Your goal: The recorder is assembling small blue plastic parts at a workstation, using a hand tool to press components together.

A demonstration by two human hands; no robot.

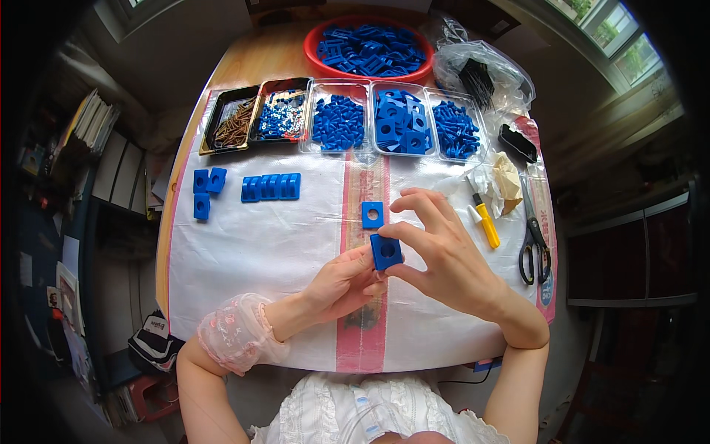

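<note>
Both my hands hold one blue square plastic piece with a round hole (386,253) above the middle of the table. My left hand (346,280) grips its left and lower side with the fingers closed. From the right, my right hand (441,248) pinches it between thumb and index finger, the other fingers raised and curved. Just beyond it, a second blue square piece with a hole (372,214) lies flat on the cover. To the left sit a row of blue ridged pieces (271,187) and a small group of blue holed pieces (201,206).
At the back stand trays of screws (235,122), nuts and blue bits (282,113), and small blue parts (339,123). Behind them is a red basin (311,53) of blue parts. A yellow-handled tool (487,226) and black-handled scissors (533,255) lie on the right.
</note>
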